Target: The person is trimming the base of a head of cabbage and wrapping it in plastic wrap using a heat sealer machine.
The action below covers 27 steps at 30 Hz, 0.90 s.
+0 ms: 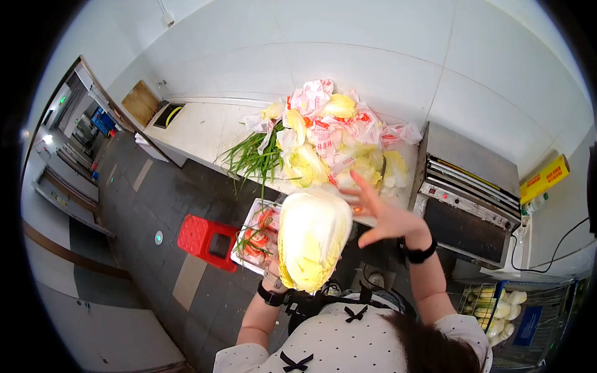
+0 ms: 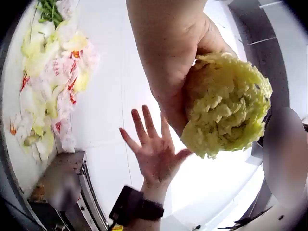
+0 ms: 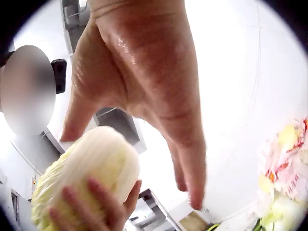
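A napa cabbage (image 1: 315, 233) with a pale stem side and yellow leaf ends is held up in front of the body. My left hand (image 1: 273, 273) grips it from the left; in the right wrist view the fingers (image 3: 94, 204) wrap round its side. The frilly leaf end (image 2: 228, 106) faces the left wrist camera. Spread wide, my right hand (image 1: 392, 217) is just right of the cabbage and holds nothing. In the left wrist view its palm (image 2: 156, 159) shows with the fingers straight. Loose cabbage leaves (image 1: 306, 166) lie on the counter beyond.
Crumpled printed plastic wrap (image 1: 320, 133) and green stalks (image 1: 255, 155) cover part of the counter (image 1: 202, 127). A wrapping machine (image 1: 466, 199) stands to the right. Below are a red stool (image 1: 198, 236), a white crate (image 1: 245, 264) of wrapped produce, and a cart (image 1: 538, 311) with cabbages.
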Each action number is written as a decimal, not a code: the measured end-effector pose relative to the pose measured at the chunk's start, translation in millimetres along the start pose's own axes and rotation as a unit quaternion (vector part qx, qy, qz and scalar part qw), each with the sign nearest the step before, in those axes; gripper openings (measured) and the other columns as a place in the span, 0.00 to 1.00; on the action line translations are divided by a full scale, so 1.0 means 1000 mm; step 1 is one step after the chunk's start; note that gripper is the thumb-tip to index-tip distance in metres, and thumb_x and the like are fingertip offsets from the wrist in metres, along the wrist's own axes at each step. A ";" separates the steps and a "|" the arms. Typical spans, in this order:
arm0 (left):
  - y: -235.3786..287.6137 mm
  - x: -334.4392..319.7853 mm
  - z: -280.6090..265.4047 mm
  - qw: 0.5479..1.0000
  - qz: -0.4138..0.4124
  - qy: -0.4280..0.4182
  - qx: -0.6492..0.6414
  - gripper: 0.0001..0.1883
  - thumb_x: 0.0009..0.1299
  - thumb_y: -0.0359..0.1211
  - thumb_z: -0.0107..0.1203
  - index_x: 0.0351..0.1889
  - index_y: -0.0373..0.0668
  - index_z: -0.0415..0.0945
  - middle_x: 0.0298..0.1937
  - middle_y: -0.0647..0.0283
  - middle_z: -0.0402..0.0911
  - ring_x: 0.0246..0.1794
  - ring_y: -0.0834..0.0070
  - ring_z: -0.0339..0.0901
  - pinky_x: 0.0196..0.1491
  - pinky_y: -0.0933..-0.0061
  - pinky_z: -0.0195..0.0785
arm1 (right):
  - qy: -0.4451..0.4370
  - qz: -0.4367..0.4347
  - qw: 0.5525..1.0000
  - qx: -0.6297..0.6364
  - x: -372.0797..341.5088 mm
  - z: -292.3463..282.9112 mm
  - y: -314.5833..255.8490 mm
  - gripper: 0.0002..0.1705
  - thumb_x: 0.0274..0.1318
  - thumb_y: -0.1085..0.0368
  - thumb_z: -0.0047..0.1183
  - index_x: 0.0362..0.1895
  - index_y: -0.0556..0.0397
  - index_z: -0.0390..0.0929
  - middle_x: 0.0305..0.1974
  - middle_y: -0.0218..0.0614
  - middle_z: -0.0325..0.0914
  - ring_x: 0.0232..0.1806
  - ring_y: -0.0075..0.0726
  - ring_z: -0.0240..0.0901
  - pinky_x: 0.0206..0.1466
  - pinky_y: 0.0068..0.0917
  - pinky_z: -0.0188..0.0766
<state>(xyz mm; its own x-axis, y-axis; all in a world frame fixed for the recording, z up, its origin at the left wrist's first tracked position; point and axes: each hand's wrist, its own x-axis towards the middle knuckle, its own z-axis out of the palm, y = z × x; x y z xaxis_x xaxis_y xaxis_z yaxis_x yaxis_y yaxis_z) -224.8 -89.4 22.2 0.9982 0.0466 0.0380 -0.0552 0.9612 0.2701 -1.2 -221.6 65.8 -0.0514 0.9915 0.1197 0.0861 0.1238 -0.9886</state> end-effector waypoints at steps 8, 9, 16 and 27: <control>0.004 -0.003 -0.006 0.780 0.259 0.101 0.561 0.67 0.39 0.37 0.76 0.70 0.41 0.32 0.65 0.52 0.57 0.65 0.61 0.58 0.63 0.59 0.55 | 0.161 -0.100 0.981 0.035 0.000 0.085 0.003 0.81 0.25 0.54 0.76 0.69 0.48 0.19 0.68 0.48 0.41 0.69 0.46 0.44 0.68 0.42 0.45; -0.003 -0.001 -0.002 0.721 0.292 0.099 0.620 0.68 0.39 0.37 0.76 0.70 0.40 0.30 0.64 0.52 0.57 0.65 0.62 0.57 0.63 0.60 0.55 | 0.183 -0.111 0.976 -0.044 0.000 0.087 0.003 0.81 0.24 0.54 0.76 0.69 0.49 0.19 0.68 0.48 0.41 0.69 0.44 0.44 0.68 0.41 0.45; 0.001 -0.016 0.028 0.576 0.199 -0.021 0.793 0.77 0.40 0.48 0.75 0.65 0.42 0.10 0.66 0.40 0.52 0.67 0.51 0.53 0.65 0.52 0.45 | 0.258 -0.242 0.935 0.018 -0.009 0.097 0.033 0.77 0.20 0.53 0.77 0.68 0.55 0.30 0.65 0.48 0.49 0.66 0.42 0.51 0.66 0.41 0.51; -0.017 -0.003 -0.028 0.752 0.131 0.042 0.644 0.70 0.45 0.42 0.73 0.68 0.49 0.17 0.65 0.40 0.55 0.66 0.49 0.54 0.67 0.48 0.41 | 0.255 -0.264 0.930 -0.026 -0.020 0.109 0.061 0.71 0.24 0.54 0.76 0.67 0.57 0.37 0.66 0.50 0.47 0.67 0.43 0.51 0.66 0.41 0.52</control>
<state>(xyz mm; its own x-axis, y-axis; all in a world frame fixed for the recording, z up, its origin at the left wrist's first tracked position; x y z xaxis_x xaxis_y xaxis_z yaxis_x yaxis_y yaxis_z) -226.4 -98.7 -9.7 0.9439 0.2576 0.2064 -0.1743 -0.1423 0.9744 -103.3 -238.1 -7.2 0.3772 0.6801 0.6286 0.2317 0.5879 -0.7751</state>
